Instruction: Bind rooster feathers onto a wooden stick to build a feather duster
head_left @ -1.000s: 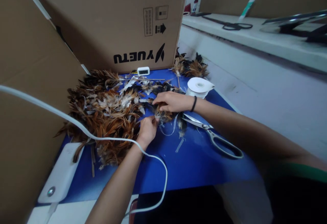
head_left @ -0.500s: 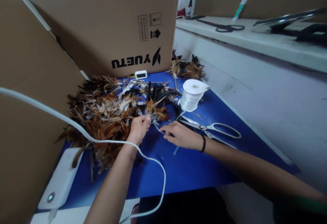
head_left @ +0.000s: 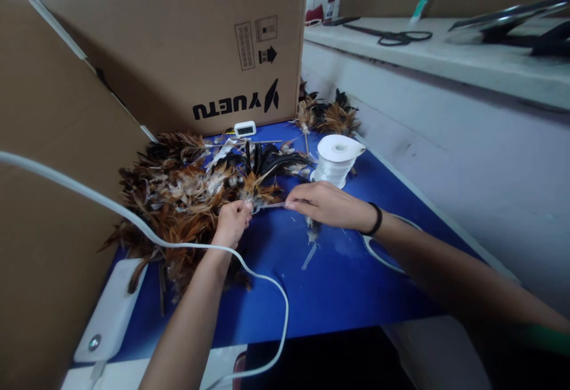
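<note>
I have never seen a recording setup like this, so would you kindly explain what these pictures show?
There is no machine here: a person works with two bare hands, and a camera worn on the head looks forward and down at them. The left hand pinches the base of a feather bunch. The right hand grips a thin pale strip that stretches between the hands. On the blue table lie a large heap of brown feathers, a white spool and scissors, partly hidden by the right forearm. A cardboard box stands behind, and a white cable crosses in front.
</note>
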{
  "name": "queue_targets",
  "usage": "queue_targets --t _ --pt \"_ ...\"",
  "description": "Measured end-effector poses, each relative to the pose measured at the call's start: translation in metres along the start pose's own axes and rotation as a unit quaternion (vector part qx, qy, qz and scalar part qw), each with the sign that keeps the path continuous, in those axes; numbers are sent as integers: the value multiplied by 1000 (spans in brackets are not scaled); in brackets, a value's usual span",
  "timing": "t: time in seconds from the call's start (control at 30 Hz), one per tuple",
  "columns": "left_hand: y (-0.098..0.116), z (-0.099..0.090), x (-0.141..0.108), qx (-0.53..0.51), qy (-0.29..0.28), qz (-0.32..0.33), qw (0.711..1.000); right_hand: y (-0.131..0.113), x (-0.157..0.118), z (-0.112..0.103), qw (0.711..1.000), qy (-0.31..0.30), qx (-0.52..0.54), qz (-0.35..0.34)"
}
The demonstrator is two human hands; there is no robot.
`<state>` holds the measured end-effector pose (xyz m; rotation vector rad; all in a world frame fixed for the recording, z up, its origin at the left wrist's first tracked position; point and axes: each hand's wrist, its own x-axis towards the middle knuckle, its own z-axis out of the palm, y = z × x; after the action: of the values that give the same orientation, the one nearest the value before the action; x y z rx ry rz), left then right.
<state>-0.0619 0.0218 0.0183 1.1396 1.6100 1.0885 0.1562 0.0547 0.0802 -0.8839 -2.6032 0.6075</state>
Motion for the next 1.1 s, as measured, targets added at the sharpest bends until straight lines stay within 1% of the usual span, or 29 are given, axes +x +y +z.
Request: queue_targets --t 0.13,0.27,0.33,0.43,0.57,0.7,0.8,0.9,1.0,1.1 --pt "-9 -4 3 99 17 46 994 -8 24 -12 992 13 -101 -69" --pt "-15 -9 4 174 20 89 980 -16 56 -18 973 -1 -184 -139" --pt "-13 -12 2 216 25 103 971 -20 72 -21 963 -11 -205 -175" --pt "-3 -17 -4 272 25 115 955 -24 95 -22 952 -30 -213 -217" --pt "14 -22 -13 332 8 119 936 -25 123 -19 947 -53 -204 -242" --pt "24 -30 -19 382 -9 123 916 -20 145 -14 951 -75 -169 -247" --pt "30 -37 -23 416 -17 136 899 -18 153 -13 958 -86 -141 -235" --pt "36 -47 -28 437 -32 148 887 -17 153 -15 962 -97 -110 -232" --pt "45 -59 -33 433 -57 153 886 -17 150 -19 962 -106 -76 -238" --pt "57 -71 -38 384 -115 139 905 -17 149 -22 963 -120 -21 -241"
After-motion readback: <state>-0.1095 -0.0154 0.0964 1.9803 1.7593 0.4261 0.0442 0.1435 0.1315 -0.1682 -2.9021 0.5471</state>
